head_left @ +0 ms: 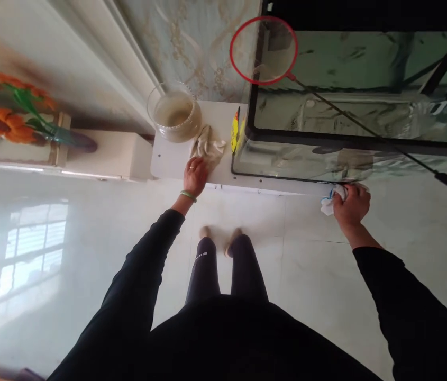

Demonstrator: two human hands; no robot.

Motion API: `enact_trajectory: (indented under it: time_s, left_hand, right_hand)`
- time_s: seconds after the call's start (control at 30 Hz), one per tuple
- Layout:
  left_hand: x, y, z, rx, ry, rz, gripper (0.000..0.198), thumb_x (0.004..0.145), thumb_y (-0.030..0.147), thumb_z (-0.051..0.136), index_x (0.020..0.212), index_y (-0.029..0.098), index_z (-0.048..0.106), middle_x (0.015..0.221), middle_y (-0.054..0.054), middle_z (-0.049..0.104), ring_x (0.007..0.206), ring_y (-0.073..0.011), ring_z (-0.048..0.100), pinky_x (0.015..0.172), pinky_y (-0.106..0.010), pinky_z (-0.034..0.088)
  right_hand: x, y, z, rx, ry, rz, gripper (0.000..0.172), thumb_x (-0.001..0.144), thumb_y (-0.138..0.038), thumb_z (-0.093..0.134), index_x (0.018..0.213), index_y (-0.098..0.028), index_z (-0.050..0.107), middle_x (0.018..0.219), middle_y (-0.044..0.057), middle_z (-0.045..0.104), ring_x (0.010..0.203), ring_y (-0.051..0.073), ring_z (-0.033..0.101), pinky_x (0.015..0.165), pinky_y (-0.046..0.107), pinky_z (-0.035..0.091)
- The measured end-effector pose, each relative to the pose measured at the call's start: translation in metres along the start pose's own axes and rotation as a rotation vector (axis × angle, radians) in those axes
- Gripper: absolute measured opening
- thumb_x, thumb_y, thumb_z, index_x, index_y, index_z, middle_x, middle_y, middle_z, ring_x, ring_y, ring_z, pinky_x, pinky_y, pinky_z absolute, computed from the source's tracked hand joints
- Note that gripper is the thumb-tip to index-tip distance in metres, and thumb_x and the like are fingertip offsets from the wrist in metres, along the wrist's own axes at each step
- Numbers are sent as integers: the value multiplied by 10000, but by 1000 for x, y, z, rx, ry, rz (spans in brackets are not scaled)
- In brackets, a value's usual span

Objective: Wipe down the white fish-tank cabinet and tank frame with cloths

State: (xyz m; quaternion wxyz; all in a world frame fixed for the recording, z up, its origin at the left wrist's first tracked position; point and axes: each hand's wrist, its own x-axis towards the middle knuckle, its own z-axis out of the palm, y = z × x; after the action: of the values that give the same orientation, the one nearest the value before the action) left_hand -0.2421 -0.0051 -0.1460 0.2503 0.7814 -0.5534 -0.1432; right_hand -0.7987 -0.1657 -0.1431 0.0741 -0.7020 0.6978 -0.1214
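My left hand (195,174) rests on a crumpled beige rag (209,145) lying on the white stand (167,159). My right hand (350,203) is closed on a white and blue cloth (329,201), pressed against the lower front edge of the glass fish tank (326,159). The tank has a black frame and fills the upper right. A red-rimmed fish net (263,50) lies across its top, its long black handle running down to the right.
A round glass bowl (174,112) with murky water stands on the stand at the left of the rag. A yellow object (235,131) leans at the tank's left corner. Orange artificial flowers (5,114) stand far left. Glossy tiled floor (68,254) lies below.
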Motion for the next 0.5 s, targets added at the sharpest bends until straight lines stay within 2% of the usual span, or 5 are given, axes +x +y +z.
enact_trajectory:
  time_s: [0.1, 0.17, 0.23, 0.4, 0.5]
  left_hand:
    - [9, -13, 11, 18, 75, 91, 262, 1063, 234, 642, 1257, 205, 816, 1395, -164, 763, 1438, -322, 643, 1333, -519, 484]
    - [12, -19, 19, 28, 165, 122, 261, 1067, 282, 643, 1222, 199, 836, 1321, -175, 775, 1315, -336, 688, 1254, -536, 523]
    - [14, -23, 25, 30, 268, 180, 297, 1074, 330, 620, 1225, 198, 838, 1289, -177, 780, 1277, -340, 692, 1224, -537, 526]
    - [13, -34, 32, 4, 439, 394, 413, 1091, 456, 553, 1318, 198, 784, 1477, -183, 733, 1532, -368, 563, 1334, -569, 435]
    - [13, -38, 37, -19, 509, 474, 440, 1113, 487, 546, 1379, 204, 752, 1534, -167, 713, 1607, -370, 519, 1372, -584, 401]
  right_hand:
    - [-3, 3, 2, -56, -5, -30, 445, 962, -455, 575, 1297, -265, 798, 1403, 298, 719, 1372, 562, 582, 1049, 715, 467]
    - [-5, 8, 4, -60, 12, -111, 494, 1029, -536, 507, 1330, -265, 791, 1366, 272, 737, 1352, 560, 598, 1067, 724, 462]
    - [-6, 14, 10, -19, 67, -178, 512, 1063, -568, 469, 1327, -267, 787, 1334, 245, 746, 1319, 531, 622, 1089, 707, 473]
    - [-5, 24, 42, 38, 304, -178, 480, 1061, -557, 502, 1310, -252, 779, 1283, 222, 768, 1218, 480, 672, 1030, 662, 529]
    - [-14, 5, 65, 59, 443, -158, 529, 1081, -590, 499, 1340, -210, 759, 1264, 234, 783, 1207, 465, 691, 1034, 649, 543]
